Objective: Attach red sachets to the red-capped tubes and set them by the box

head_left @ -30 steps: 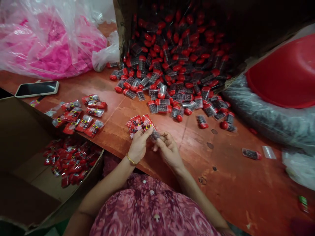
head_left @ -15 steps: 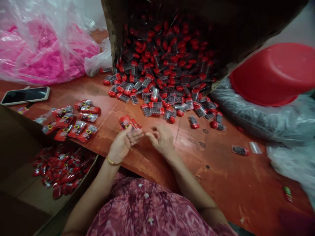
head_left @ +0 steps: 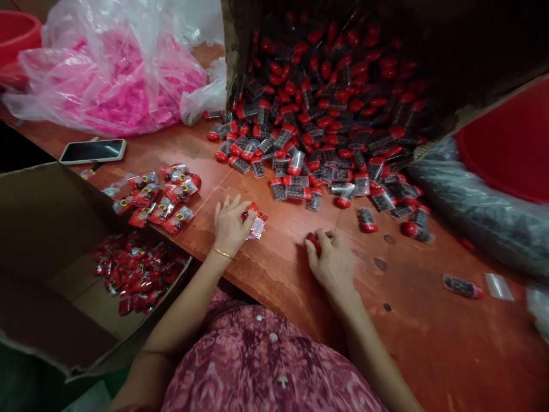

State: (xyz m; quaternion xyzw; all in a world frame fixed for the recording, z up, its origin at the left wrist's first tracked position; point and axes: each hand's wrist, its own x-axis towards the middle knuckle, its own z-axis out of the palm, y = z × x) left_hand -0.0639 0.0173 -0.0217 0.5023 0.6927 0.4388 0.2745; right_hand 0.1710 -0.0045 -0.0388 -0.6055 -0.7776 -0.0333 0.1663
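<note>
My left hand point(head_left: 230, 226), with a gold bangle at the wrist, is over the table and pinches a small red printed wrapper point(head_left: 258, 228) between thumb and index finger. The other fingers of that hand are spread. To the right, my right hand point(head_left: 333, 263) has its fingers curled round a small red-capped container point(head_left: 314, 242), mostly hidden under the fingers. Beyond both hands lies a heap of clear containers with red caps point(head_left: 295, 191) and dark contents, spilling from a cardboard box point(head_left: 235, 51). Several wrapped red packs point(head_left: 163, 210) lie left of my left hand.
Below the table's left edge, an open carton point(head_left: 81, 229) holds many red packs. A phone point(head_left: 93, 151) and a clear bag of pink pieces point(head_left: 141, 86) are at the back left. At the right are a red tub point(head_left: 510, 143) and a dark-filled plastic bag point(head_left: 467, 212).
My hands, close together before, have moved apart. My right hand has gone right and now grips a red-capped container. My left hand now pinches the wrapper. The view has shifted left.
</note>
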